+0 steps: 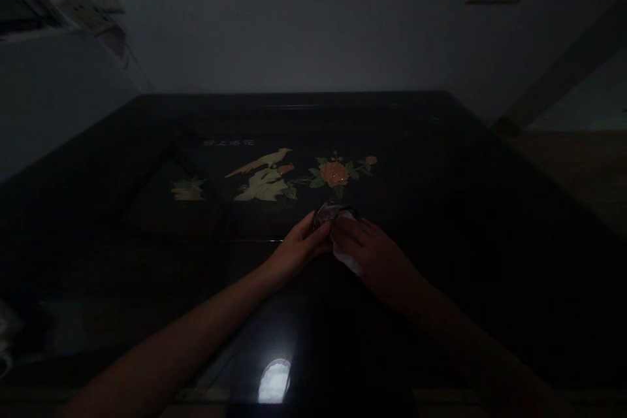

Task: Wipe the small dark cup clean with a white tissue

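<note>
Bare forearms (189, 333) converge on a small shiny object (329, 210), its long axis unclear, just short of the worktop's (147, 268) painted flower (334, 174). Left hand's (296, 245) fingers grip its left side; right hand's (376, 253) fingers hold white cloth (349, 262) against its right.

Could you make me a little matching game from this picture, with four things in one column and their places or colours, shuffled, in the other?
Things
1. White cloth or paper
2. Shiny object
3. Large flower
4. Bright reflection

Places and colours
A. Reddish-orange, with green leaves
B. Near the bottom edge of the picture, on the dark tabletop
C. Under the fingers and palm of the right hand
D. Held at the fingertips of the left hand

Right pairs: 1-C, 2-D, 3-A, 4-B
</note>
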`<move>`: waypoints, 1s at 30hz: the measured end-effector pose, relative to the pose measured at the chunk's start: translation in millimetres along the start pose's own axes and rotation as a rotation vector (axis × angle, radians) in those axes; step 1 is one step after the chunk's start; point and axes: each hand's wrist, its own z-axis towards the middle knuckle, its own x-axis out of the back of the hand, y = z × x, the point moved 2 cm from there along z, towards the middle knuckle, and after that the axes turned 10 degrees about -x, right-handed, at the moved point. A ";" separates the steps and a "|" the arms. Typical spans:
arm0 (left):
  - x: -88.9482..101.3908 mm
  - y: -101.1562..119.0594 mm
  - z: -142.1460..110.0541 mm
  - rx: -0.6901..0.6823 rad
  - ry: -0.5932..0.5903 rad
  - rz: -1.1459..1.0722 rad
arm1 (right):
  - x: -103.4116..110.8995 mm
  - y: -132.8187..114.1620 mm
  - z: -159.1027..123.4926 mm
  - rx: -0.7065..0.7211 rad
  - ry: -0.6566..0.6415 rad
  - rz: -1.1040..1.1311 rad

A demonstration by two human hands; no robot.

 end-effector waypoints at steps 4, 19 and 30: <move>1.2 -0.1 -0.2 0.004 0.003 -0.029 | 2.3 -5.5 0.1 -0.074 -0.055 0.284; -0.2 3.1 0.2 0.003 0.011 -0.075 | -5.2 -9.0 -3.4 -0.199 -0.048 0.645; 0.5 -1.0 -0.4 0.001 -0.047 0.005 | 4.1 1.1 2.5 0.040 0.037 -0.079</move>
